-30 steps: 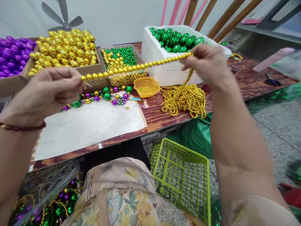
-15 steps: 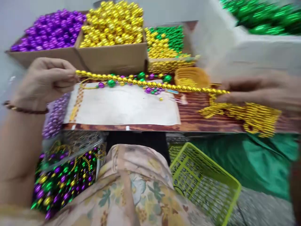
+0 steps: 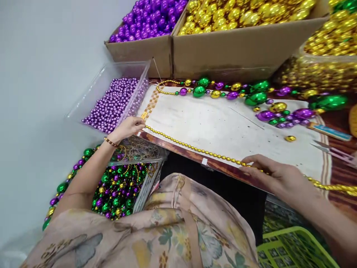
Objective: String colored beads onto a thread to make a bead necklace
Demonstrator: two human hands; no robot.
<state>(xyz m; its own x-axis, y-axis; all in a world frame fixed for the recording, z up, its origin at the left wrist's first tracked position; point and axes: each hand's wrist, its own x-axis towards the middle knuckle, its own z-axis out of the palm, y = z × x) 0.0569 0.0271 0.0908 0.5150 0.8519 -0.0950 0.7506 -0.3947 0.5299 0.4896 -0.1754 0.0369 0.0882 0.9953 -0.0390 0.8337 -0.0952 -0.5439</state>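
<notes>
A gold bead string (image 3: 192, 146) stretches between my two hands along the front edge of a white cloth (image 3: 195, 115). My left hand (image 3: 129, 127) pinches its left end near the cloth's checked border. Farther right, my right hand (image 3: 267, 169) closes thumb and fingers on the same string, which continues past the wrist toward more gold strands at the right edge. Behind the string lies a necklace of green, gold and purple beads (image 3: 231, 95) along the cloth's far side. A thin needle-like line (image 3: 247, 118) and a single gold bead (image 3: 290, 138) rest on the cloth.
Cardboard boxes (image 3: 228, 48) of purple and gold beads stand at the back. A clear bin (image 3: 97, 82) of small purple beads sits left. Scissors (image 3: 331, 150) and a blue cutter (image 3: 330, 131) lie right. Finished strands (image 3: 117, 193) and a green basket (image 3: 298, 234) are below.
The view has swung left. The gold string has come down from above the cloth to its front edge, still held by both hands.
</notes>
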